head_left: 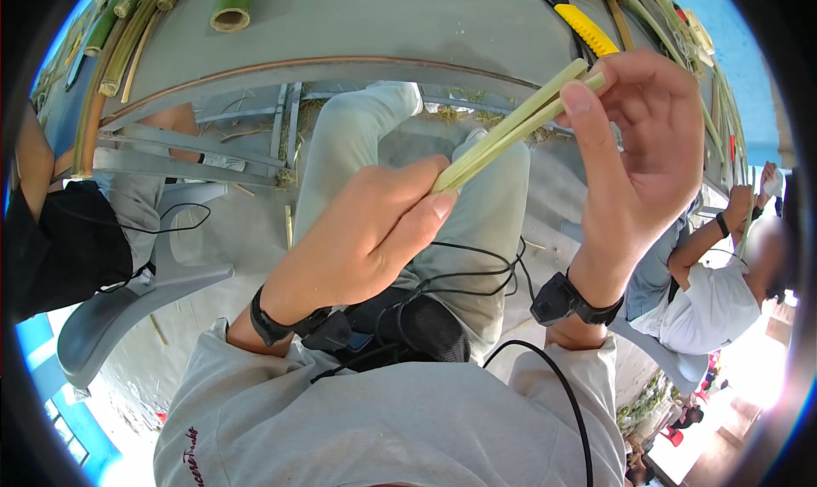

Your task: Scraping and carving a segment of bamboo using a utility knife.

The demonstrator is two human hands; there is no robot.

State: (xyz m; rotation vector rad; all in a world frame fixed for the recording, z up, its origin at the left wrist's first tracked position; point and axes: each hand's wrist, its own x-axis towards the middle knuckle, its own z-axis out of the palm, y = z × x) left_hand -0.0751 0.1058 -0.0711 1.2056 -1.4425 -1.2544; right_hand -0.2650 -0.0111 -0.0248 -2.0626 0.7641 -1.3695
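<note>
A pale green bamboo strip (511,130), split lengthwise at its far end, slants up to the right above my lap. My left hand (362,227) is closed round its near end, fingers wrapped and thumb on top. At the far end my right hand (642,134) pinches one of the split halves between thumb and fingers, its other fingers curled loosely. A gap shows between the halves near the right thumb. The part of the strip inside my left fist is hidden.
Ahead stands a grey table (366,19) with a cut green bamboo tube (233,4). A yellow-handled cutter (585,29) lies behind my right hand. Bamboo pieces (136,36) pile at the left. People sit on both sides; black cables (477,270) cross my lap.
</note>
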